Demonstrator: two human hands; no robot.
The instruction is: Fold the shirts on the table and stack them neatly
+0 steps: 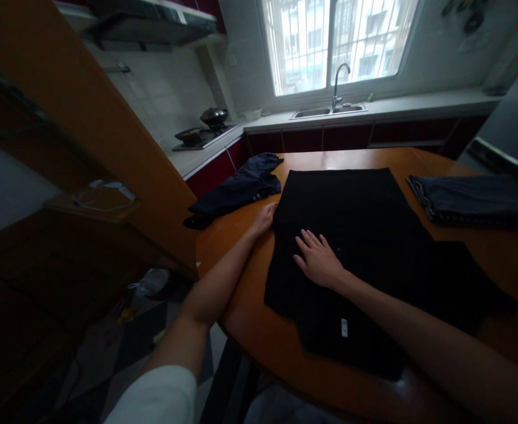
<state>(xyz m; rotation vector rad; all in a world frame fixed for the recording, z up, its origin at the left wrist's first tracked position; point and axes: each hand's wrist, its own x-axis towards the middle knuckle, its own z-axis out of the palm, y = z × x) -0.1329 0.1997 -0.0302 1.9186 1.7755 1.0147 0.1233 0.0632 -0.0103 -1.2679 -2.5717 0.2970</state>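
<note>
A black garment (351,206), perhaps a top, lies spread flat on the round wooden table (245,294). A small white label (344,328) shows on its near part. At the garment's left edge my left hand (264,218) is closed, fingers curled at the cloth's border. My right hand (318,259) rests palm down on the fabric, fingers stretched out and a little apart, gripping nothing. The cloth under my right forearm is hidden.
A dark blue garment (245,185) lies crumpled at the table's left edge. Folded dark jeans (480,200) lie at the right. Beyond are a sink (314,113), a stove with a pot (215,116), and a counter (427,101). A wooden cabinet (153,176) stands left.
</note>
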